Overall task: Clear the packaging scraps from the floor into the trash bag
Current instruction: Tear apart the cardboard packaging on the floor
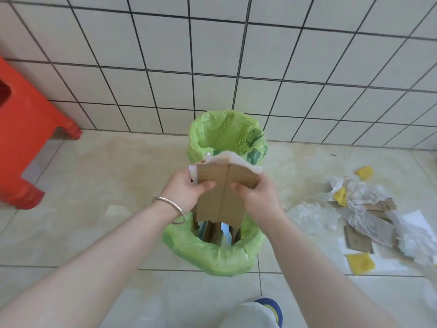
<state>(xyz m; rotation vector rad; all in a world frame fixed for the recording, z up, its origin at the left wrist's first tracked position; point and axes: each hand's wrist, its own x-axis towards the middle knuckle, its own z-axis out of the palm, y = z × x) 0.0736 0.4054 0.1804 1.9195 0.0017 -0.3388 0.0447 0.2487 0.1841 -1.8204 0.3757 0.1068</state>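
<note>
While held over green trash bag (212, 254), cardboard piece (221, 197), left hand (186, 190) grip and right hand (257, 192) grip both clasping it

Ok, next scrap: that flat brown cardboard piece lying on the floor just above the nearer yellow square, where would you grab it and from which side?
Take the flat cardboard piece by its free left edge, coming in from the trash bag side. It lies flat, and crumpled clear plastic overlaps its right and upper parts, so only the left edge is exposed. The right hand is nearer, though both hands are now shut on folded cardboard.
</note>
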